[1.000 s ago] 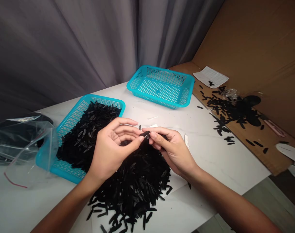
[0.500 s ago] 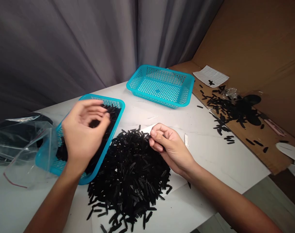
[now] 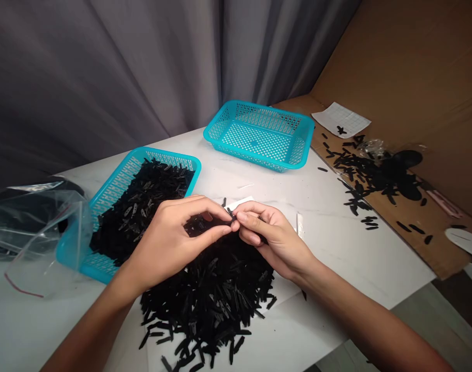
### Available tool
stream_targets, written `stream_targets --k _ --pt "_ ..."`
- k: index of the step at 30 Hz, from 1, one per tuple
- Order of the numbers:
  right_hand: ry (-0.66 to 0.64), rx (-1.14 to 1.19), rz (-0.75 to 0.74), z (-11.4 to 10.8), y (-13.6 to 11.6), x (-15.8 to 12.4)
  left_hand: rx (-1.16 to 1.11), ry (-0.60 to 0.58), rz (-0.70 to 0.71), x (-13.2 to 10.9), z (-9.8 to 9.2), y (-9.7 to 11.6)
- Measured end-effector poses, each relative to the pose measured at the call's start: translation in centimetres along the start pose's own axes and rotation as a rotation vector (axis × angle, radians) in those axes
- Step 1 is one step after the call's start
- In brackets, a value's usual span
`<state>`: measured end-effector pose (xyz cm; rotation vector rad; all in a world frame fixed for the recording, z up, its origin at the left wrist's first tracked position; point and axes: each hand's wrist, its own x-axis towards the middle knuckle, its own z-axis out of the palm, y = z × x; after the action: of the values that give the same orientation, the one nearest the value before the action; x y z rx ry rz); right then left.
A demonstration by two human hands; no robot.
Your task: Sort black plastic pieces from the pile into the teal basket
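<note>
Above a heap of small black strips (image 3: 216,294), my two hands meet fingertip to fingertip. My left hand (image 3: 177,232) pinches one end of a small black strip (image 3: 231,218) between thumb and forefinger. The other end is in the pinch of my right hand (image 3: 270,227), whose remaining fingers curl in and hide most of the piece. To the left, a blue basket (image 3: 131,160) holds many more black strips (image 3: 142,206), and my left forearm crosses its near side.
Another blue basket (image 3: 259,160) stands at the back of the white table (image 3: 355,274). A clear plastic bag (image 3: 42,232) lies at the left. On cardboard (image 3: 414,243) at the right are scattered black strips (image 3: 360,170), gridded paper (image 3: 344,120) and a pink cutter (image 3: 445,204).
My left hand has moved right from over the filled basket to meet my right hand, closing on the black strip. My right hand has stayed almost in place.
</note>
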<state>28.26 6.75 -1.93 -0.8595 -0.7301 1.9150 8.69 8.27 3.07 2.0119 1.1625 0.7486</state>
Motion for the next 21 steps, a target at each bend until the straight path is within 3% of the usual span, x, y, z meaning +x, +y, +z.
stream_targets --k 9,21 --pt "0.008 -0.002 -0.011 -0.1 -0.21 -0.15 -0.208 0.166 -0.142 -0.12 0.02 -0.24" --pt "0.003 -0.032 -0.061 0.06 -0.35 -0.12 -0.201 0.145 -0.164 -0.04 0.13 -0.01"
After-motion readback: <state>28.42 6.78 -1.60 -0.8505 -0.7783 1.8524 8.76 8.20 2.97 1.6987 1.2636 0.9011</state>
